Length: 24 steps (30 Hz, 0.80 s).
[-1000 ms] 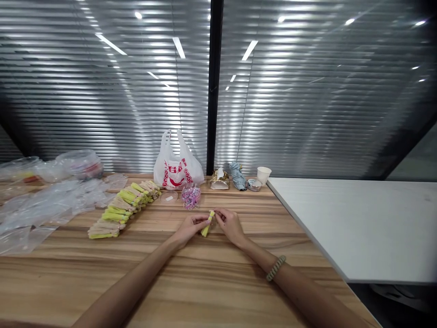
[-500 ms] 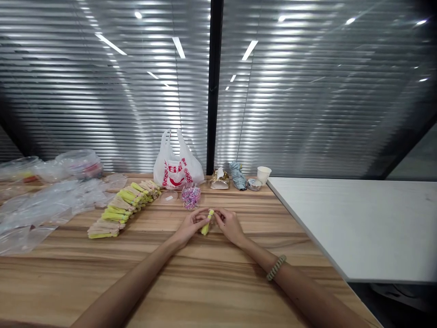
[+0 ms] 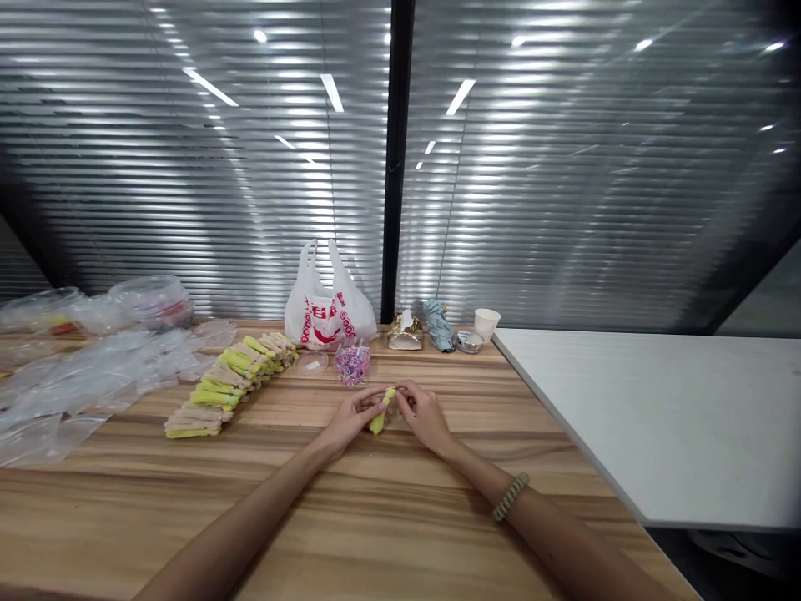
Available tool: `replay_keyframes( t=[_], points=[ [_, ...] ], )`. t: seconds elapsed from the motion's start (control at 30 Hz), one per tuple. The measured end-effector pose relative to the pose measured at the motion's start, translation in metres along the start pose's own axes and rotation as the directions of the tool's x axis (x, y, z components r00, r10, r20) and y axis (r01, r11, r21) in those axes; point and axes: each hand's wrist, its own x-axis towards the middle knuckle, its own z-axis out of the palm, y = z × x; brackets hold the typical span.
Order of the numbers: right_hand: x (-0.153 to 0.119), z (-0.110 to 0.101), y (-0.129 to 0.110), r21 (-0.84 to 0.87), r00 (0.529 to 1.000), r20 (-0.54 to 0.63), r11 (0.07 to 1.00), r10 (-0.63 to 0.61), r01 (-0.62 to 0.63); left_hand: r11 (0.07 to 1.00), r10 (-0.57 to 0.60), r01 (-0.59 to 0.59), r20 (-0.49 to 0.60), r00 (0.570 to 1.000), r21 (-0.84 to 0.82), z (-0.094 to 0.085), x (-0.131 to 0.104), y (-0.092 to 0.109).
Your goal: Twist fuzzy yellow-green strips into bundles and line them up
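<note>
A small yellow bundle (image 3: 378,422), tied near its top like a tassel, is held between my hands above the wooden table (image 3: 375,526). My left hand (image 3: 351,420) pinches it from the left, fingers closed on its middle. My right hand (image 3: 426,417) has thumb and index fingertip closed at the bundle's upper end; what exactly they grip is too small to make out. Just beyond my hands stands a clear tub of purple and pink small pieces (image 3: 353,364). To the left lies a long row of similar yellow and beige bundles (image 3: 229,380).
Clear plastic bags (image 3: 106,367) cover the table's left side. Along the back are a white carrier bag (image 3: 329,305), a clear lid (image 3: 311,362), a gold tissue pack (image 3: 405,332), a folded blue umbrella (image 3: 439,325), a round tin (image 3: 468,342) and a paper cup (image 3: 486,324). A white table (image 3: 657,417) adjoins at right.
The whole view has shifted slightly. My hands remain around the yellow bundle, with only small finger movements at its upper end.
</note>
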Motion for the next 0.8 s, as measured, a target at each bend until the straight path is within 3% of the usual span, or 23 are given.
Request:
replay_keyframes(
  t=[0.27,0.8],
  points=[
    [-0.0004,-0.0022,-0.0036,-0.031,1.000,0.014,1.000,0.001,-0.001,1.000,-0.028,0.028,-0.047,0.998,0.002,0.0009,0.0001,0.0014],
    [-0.0017,-0.0041,-0.0052,-0.020,0.999,0.041,1.000,-0.007,0.008,0.998,-0.063,0.063,-0.008,0.998,0.022,-0.0007,0.0002,-0.0006]
  ],
)
